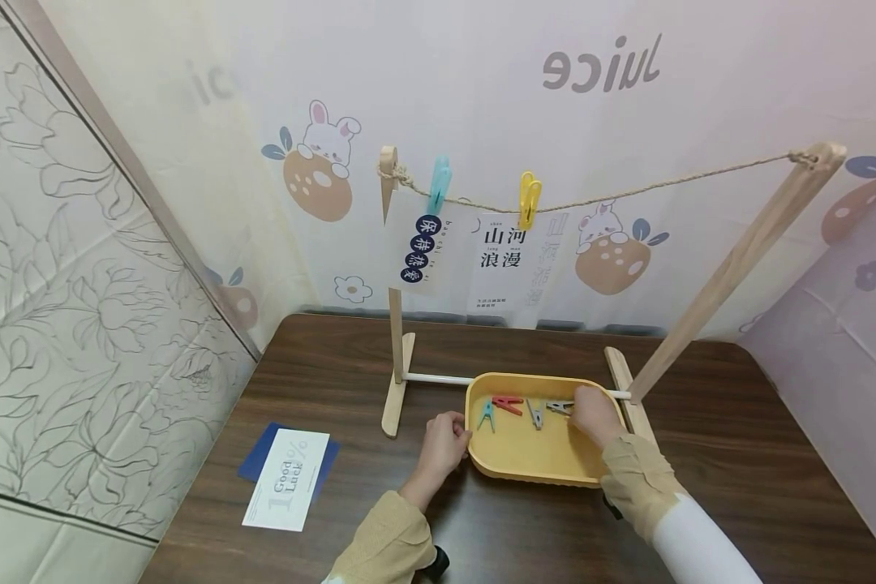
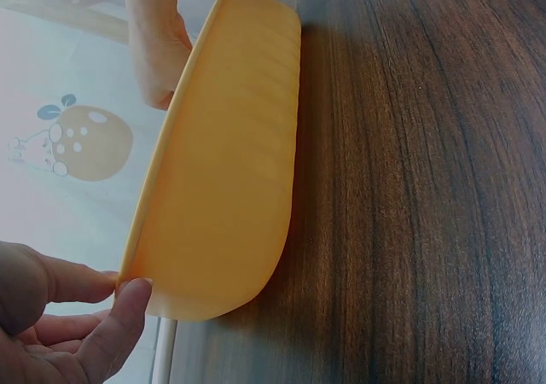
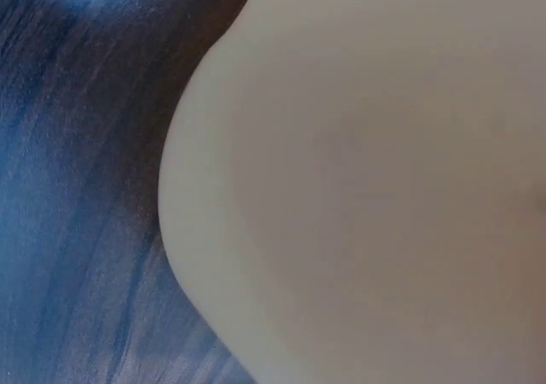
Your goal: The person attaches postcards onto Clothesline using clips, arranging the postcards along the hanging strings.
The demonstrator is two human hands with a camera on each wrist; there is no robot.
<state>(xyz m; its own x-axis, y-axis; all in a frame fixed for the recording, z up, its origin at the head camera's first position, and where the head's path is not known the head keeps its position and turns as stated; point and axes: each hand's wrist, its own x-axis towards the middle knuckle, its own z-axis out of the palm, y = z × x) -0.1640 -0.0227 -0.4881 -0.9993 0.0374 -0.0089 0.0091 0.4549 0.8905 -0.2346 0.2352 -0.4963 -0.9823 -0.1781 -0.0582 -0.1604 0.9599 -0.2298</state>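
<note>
While your left hand (image 1: 444,442) pinches the near-left rim of the yellow tray (image 1: 526,462) (thumb and fingers closed on the edge, seen from the left wrist), the tray rests on the dark table (image 1: 336,381) between the feet of the wooden rack (image 1: 397,324). Your right hand (image 1: 591,415) curls down inside it beside the grey clothespin (image 1: 559,407), though I cannot tell whether it grips. Lifting clumsily could tip the tray and scatter the teal clothespin (image 1: 487,416) and red clothespin (image 1: 508,404).

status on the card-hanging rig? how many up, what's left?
Done: two cards hang from the rope, under the blue peg and yellow peg. In hand: right hand reaches into the yellow tray of pegs; left hand steadies its rim. Left: Good Luck card on the table.
</note>
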